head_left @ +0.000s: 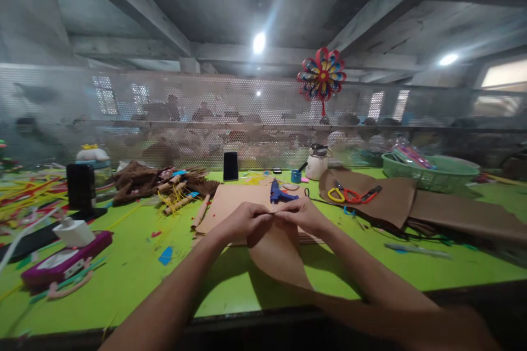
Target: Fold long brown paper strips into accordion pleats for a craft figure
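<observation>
Both hands pinch the far end of a long strip of brown paper (pixel 278 255), their fingertips meeting at its edge. My left hand (pixel 249 219) is closed on the left side of that end, and my right hand (pixel 302 214) is closed on the right side. From my hands the strip curves down toward me and over the table's front edge to the lower right. Under and beyond my hands lies a stack of brown paper sheets (pixel 230 200). A blue glue gun (pixel 282 193) rests just past my fingers.
Scissors with red and yellow handles (pixel 354 195) lie on brown paper (pixel 382 205) at the right. A purple power strip (pixel 68 260) stands at the left near a phone on a stand (pixel 81 186). Farther back are a white jug (pixel 317 164) and a green basket (pixel 432 173).
</observation>
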Demonstrator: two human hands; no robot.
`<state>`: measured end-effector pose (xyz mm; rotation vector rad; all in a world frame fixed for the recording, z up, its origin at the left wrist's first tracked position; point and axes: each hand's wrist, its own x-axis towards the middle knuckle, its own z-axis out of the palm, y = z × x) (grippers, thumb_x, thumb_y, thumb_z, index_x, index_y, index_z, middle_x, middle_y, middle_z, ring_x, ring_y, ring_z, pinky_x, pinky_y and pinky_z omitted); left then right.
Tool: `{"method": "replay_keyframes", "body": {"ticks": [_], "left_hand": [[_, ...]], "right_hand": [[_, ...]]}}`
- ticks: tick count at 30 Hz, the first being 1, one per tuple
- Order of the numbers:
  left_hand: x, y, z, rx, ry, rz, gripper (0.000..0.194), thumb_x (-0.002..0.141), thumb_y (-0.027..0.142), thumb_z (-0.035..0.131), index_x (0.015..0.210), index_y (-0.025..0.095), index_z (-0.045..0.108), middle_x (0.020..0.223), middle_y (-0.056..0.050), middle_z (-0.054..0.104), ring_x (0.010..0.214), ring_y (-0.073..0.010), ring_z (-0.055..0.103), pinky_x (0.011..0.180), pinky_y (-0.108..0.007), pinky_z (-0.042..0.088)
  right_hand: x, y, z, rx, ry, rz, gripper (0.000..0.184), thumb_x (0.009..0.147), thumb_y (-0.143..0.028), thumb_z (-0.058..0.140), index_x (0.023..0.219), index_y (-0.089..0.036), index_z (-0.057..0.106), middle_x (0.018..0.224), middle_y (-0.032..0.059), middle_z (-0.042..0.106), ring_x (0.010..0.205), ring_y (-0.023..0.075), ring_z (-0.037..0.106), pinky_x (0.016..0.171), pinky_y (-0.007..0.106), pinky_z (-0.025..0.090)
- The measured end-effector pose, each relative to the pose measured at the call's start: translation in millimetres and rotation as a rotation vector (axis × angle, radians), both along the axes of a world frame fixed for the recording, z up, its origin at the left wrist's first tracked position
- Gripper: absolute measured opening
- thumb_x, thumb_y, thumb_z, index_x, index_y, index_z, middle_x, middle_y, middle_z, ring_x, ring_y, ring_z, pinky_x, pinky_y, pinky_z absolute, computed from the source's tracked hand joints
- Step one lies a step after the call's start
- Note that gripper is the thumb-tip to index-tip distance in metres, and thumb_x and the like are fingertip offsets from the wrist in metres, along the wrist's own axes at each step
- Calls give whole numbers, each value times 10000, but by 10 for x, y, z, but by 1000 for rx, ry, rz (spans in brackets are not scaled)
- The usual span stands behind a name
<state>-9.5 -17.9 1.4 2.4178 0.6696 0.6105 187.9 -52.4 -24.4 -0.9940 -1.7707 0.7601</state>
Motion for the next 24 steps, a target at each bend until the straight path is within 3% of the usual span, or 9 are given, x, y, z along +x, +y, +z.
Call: {"method": "replay_keyframes", "body": {"ticks": [5, 7, 11, 16, 19, 24], "left_hand": [[-82, -16, 90, -284, -8, -56, 390, 805, 465, 436, 751, 114, 598, 606, 3, 514, 563, -94, 416, 537, -202, 343], [-113, -32, 114, -328, -34, -76, 395, 811, 474, 425, 736, 118, 577, 588, 14, 478, 543, -87, 394, 522, -200, 335], [-116, -31, 122, -268, -13, -78, 409, 808, 484, 418, 674, 121, 550, 543, 19, 462, 514, -87, 382, 504, -200, 325], [-63, 73, 21, -71, 4, -22, 415, 815, 461, 406, 654, 115, 568, 544, 5, 512, 539, -99, 425, 536, -193, 343], [-45, 109, -25, 7, 15, 26, 377, 812, 427, 422, 741, 114, 620, 633, -15, 587, 609, -118, 476, 574, -189, 363], [-38, 72, 20, -5, -3, 19, 322, 813, 365, 433, 848, 129, 649, 789, -33, 642, 723, -141, 520, 656, -202, 380]], "right_hand": [[44, 7, 11, -10, 39, -51, 274, 654, -381, 654, 741, -129, 716, 670, 54, 674, 603, 146, 570, 575, 253, 449], [53, 3, 16, 0, 31, -44, 268, 658, -377, 651, 747, -133, 717, 679, 55, 679, 603, 144, 572, 578, 253, 451], [49, 1, 14, -14, 41, -31, 297, 653, -398, 653, 774, -135, 720, 666, 56, 680, 597, 150, 580, 581, 261, 459], [50, 27, 1, -2, 34, -40, 305, 651, -398, 651, 803, -142, 719, 695, 54, 684, 617, 154, 584, 601, 265, 463], [42, 47, -4, -6, 2, -20, 304, 665, -392, 636, 821, -143, 716, 725, 54, 683, 634, 153, 583, 608, 262, 459], [22, 76, -28, -24, 28, -8, 304, 685, -400, 620, 772, -126, 717, 662, 45, 656, 593, 136, 547, 569, 242, 430]]}}
